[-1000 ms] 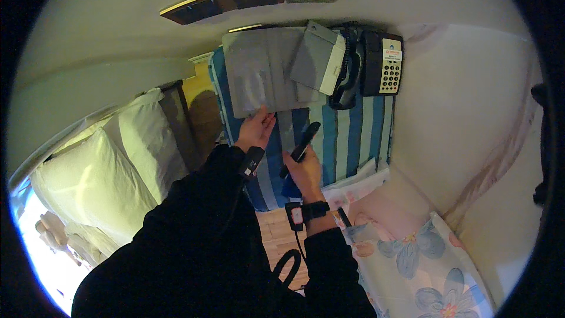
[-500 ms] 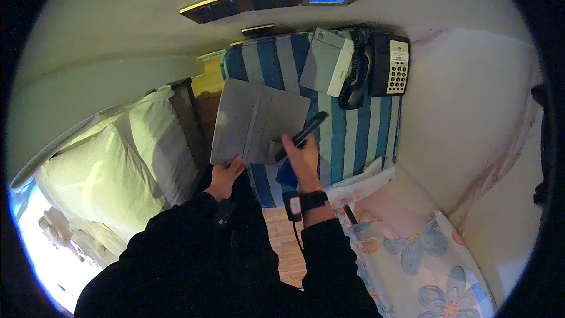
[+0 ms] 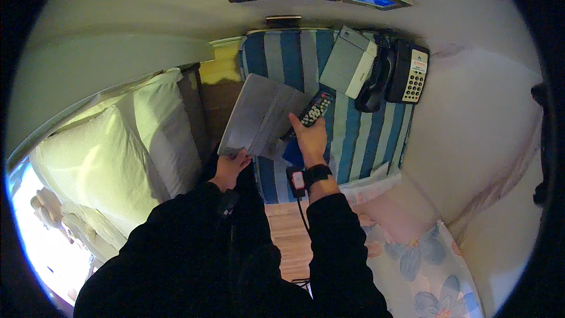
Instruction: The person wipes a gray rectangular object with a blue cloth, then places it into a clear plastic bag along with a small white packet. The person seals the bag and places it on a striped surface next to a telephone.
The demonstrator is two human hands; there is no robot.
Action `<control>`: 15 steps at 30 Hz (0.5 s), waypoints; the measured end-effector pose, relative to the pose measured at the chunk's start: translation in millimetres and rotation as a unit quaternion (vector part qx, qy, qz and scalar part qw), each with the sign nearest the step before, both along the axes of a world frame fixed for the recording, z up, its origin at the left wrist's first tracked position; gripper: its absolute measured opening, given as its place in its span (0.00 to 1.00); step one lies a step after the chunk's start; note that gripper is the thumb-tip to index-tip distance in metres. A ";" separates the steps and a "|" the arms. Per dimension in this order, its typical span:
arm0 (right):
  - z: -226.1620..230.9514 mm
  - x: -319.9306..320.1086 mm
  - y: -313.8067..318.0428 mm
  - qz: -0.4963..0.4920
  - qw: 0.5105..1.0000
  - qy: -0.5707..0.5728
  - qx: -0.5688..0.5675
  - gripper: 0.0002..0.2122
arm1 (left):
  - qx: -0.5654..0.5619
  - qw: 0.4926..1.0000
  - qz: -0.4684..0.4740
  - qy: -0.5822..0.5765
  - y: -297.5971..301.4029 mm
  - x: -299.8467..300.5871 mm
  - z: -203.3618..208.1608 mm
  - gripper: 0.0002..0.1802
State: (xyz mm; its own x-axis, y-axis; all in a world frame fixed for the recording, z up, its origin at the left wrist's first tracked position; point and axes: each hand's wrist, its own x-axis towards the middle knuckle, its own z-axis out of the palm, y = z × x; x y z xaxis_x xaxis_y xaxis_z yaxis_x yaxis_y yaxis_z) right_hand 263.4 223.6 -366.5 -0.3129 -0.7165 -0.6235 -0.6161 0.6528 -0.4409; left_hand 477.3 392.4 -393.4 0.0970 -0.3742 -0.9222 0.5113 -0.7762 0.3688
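My left hand (image 3: 230, 171) grips the lower edge of a grey open folder (image 3: 259, 112) with a band down its middle. The folder is tilted over the left part of a blue-and-pale striped cloth (image 3: 359, 132). My right hand (image 3: 311, 140) is closed round a black remote control (image 3: 316, 109), its light buttons facing up. The remote lies beside the folder's right edge. A dark blue item (image 3: 292, 154) shows next to my right wrist, partly hidden.
At the back right are a pale flat box-like object (image 3: 348, 62) and a black corded telephone (image 3: 406, 76). Pillows (image 3: 106, 147) lie on the left. A panel with a blue screen (image 3: 376, 1) is on the wall. Clear plastic (image 3: 374, 184) and flowered fabric (image 3: 424, 259) are at the right.
The remote has been turned so its button side shows, and my right hand has shifted with it. The folder is tilted more steeply in my left hand. The whole view has moved slightly.
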 end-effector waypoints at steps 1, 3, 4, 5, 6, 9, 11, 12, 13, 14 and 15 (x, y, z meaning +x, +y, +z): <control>0.8 0.7 4.3 -0.007 1.000 0.005 -0.005 0.39 | 0.005 1.000 0.013 0.005 1.1 -0.6 -0.1 0.17; 0.8 -0.2 10.6 -0.007 0.998 0.038 0.049 0.40 | 0.011 1.000 0.027 0.011 3.1 -1.6 0.1 0.17; 1.6 -1.8 14.6 -0.008 0.998 0.032 0.051 0.40 | 0.011 0.999 0.027 0.012 4.2 -2.2 0.5 0.18; 2.1 -3.1 16.6 -0.014 0.997 0.035 0.061 0.40 | 0.013 1.000 0.014 0.004 4.4 -2.5 0.5 0.18; 2.9 -5.0 17.7 0.025 0.995 0.044 0.081 0.40 | 0.007 1.000 0.027 0.007 4.9 -2.9 0.8 0.17; 8.3 -11.6 14.9 0.126 0.977 0.093 0.141 0.37 | -0.005 1.000 0.025 -0.005 4.3 -3.1 1.0 0.16; 13.3 -19.6 6.4 0.191 0.963 0.122 0.144 0.33 | -0.005 1.000 0.023 -0.011 3.2 -2.4 0.4 0.16; 15.3 -24.6 0.3 0.170 0.973 0.113 0.112 0.29 | -0.019 1.000 0.014 -0.012 2.7 -2.1 -0.1 0.16; 16.5 -29.9 -7.2 0.147 0.980 0.105 0.084 0.24 | -0.020 1.000 0.007 -0.018 2.2 -1.7 -0.7 0.16; 17.0 -34.0 -14.1 0.124 0.986 0.100 0.047 0.20 | -0.018 1.000 0.002 -0.020 1.8 -1.3 -1.2 0.17; 16.7 -36.2 -19.8 0.133 0.986 0.104 -0.004 0.18 | -0.015 1.000 0.002 -0.018 1.6 -0.9 -1.7 0.17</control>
State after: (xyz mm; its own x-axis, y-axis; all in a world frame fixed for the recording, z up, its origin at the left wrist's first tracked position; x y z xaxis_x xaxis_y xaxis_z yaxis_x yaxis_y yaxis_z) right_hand 227.1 203.8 -349.8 -0.2329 -0.7949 -0.5602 -0.8428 0.4524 -0.2916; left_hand 476.5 394.0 -395.0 0.1310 -0.4011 -0.9066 0.5008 -0.7625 0.4097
